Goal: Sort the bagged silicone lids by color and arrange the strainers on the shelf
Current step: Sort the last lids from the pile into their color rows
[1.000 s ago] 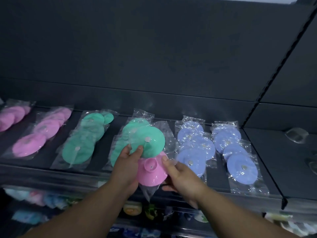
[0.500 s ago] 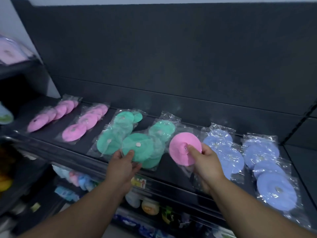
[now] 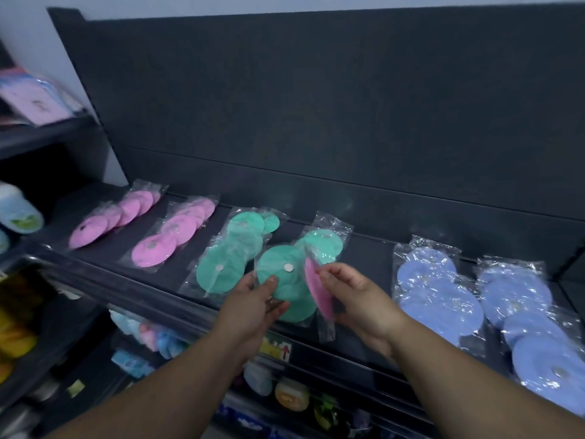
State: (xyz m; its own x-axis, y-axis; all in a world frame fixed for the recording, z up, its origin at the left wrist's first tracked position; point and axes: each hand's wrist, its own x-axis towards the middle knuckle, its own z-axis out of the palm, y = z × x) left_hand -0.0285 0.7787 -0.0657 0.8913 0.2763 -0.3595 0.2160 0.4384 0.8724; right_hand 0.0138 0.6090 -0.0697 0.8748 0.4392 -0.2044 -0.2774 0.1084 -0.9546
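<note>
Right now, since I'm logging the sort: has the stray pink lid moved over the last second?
Yes. The pink lid, held in the right hand, shifted left, away from the blue lids on the shelf toward the green lids, turning edge-on.

Only forearms and hands of the person show. The left forearm [image 3: 164,388] and the right forearm [image 3: 468,381] are bare along their whole visible length, down to the picture's lower edge. The left hand [image 3: 253,307] and the right hand [image 3: 364,299] are bare too; the left thumbnail [image 3: 271,280] is cut short
</note>
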